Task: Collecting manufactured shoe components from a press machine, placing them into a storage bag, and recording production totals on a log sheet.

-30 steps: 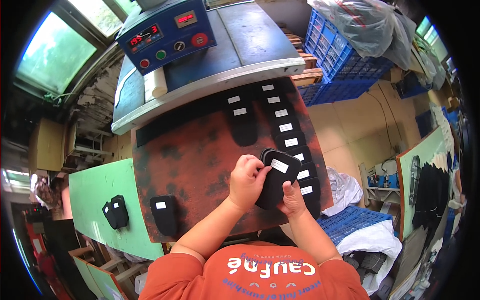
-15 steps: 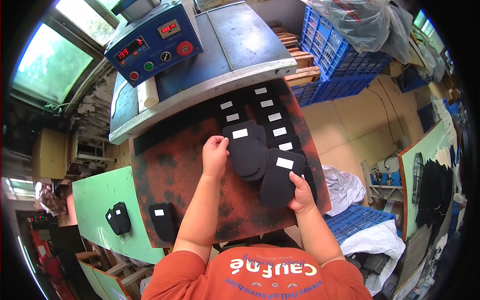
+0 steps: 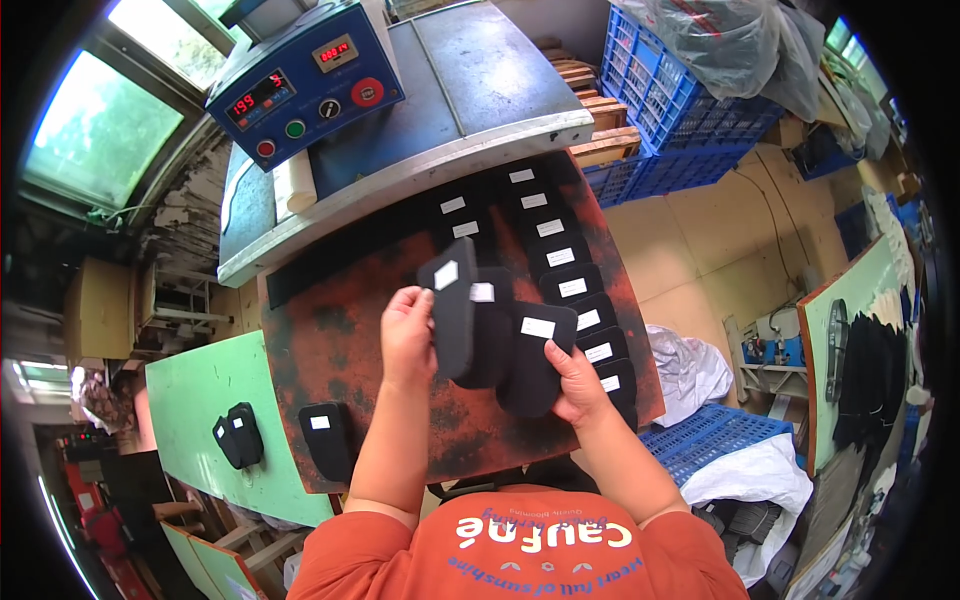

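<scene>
My left hand (image 3: 405, 335) grips one black insole-shaped pad (image 3: 452, 305) with a small white label and lifts it off a fanned stack. My right hand (image 3: 572, 385) holds that stack of black pads (image 3: 530, 362) from below, just above the rust-brown work plate (image 3: 330, 340). A row of several more black labelled pads (image 3: 560, 258) lies along the plate's right side, just right of my hands. A second short row (image 3: 458, 215) lies near the plate's far edge.
A blue control box (image 3: 300, 85) with red displays and buttons stands on the grey press (image 3: 470, 90) behind the plate. Single black pads lie at the plate's near left corner (image 3: 325, 440) and on the green table (image 3: 238, 435). Blue crates (image 3: 670, 110) stand at right.
My left hand moved from the stack near my right hand out to the left and up, drawing one pad off the fan. The stack in my right hand has spread.
</scene>
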Tool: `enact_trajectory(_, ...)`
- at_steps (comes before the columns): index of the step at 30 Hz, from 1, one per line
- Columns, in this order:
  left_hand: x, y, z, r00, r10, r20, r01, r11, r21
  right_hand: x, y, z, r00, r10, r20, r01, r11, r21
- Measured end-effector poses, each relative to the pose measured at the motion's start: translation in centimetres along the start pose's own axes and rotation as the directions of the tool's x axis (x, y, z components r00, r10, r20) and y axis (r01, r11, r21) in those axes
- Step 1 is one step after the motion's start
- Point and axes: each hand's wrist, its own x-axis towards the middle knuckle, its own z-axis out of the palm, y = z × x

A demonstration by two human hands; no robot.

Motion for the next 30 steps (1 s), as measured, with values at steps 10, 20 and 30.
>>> enact_trajectory(10, 4.2, -3.7, 0.7, 0.997, 0.08, -0.006, -0.071, 0.916, 0.395, -2.0, -2.3, -3.5, 0.991, -0.132, 0.015, 0.127, 0.978, 0.166)
enact_trajectory(20, -1.6, -3.8, 3.2, 0.95, -0.089, 0.301, -0.065, 0.882, 0.466, -2.0, -1.0, -3.0, 0.982, -0.182, -0.048, 0.177, 0.979, -0.096)
enact_trajectory(30, 0.7, -5.5, 0.5, 0.824, 0.525, 0.214, -0.449, 0.374, 0.811, -2.4, -2.4, -3.8, 0.992, -0.095, 0.079, 0.087, 0.992, 0.092)
